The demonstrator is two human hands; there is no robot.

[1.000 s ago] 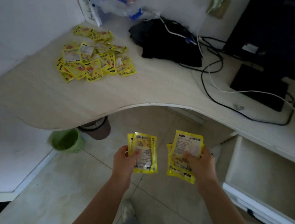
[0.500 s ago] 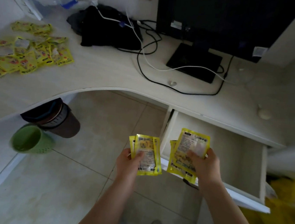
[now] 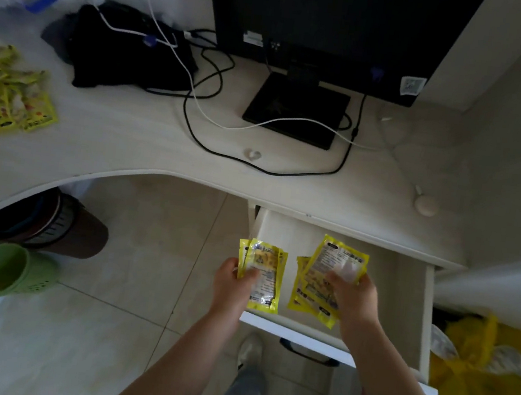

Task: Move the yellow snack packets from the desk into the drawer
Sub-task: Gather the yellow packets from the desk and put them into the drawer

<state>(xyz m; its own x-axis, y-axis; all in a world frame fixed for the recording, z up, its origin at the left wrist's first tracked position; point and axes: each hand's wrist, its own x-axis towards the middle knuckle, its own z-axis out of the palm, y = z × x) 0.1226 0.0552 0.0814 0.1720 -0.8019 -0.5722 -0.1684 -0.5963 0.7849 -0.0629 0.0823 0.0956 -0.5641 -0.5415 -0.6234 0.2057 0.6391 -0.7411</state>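
Packets are up in both hands, held over the open drawer (image 3: pixel 333 340). The right packets (image 3: pixel 329 278), a small fanned stack with long axis running away from the person and tilted a little right, hang fully above the drawer's bare floor. The left packets (image 3: pixel 263 277), upright along the same line, sit over the drawer's near left corner, partly out past its side wall. So the right hand (image 3: pixel 353 294) is the better placed to let go; the left hand (image 3: pixel 233 283) would need to shift rightward first, I'd judge.

Both hands have thumbs pressed on the packet faces and fingers curled behind, clamped on their stacks. How many packets each holds is hard to count, two or more apiece.

Far more packets lie in a heap (image 3: pixel 7 97) at the left end of the desk (image 3: pixel 129 137), well apart from the drawer.
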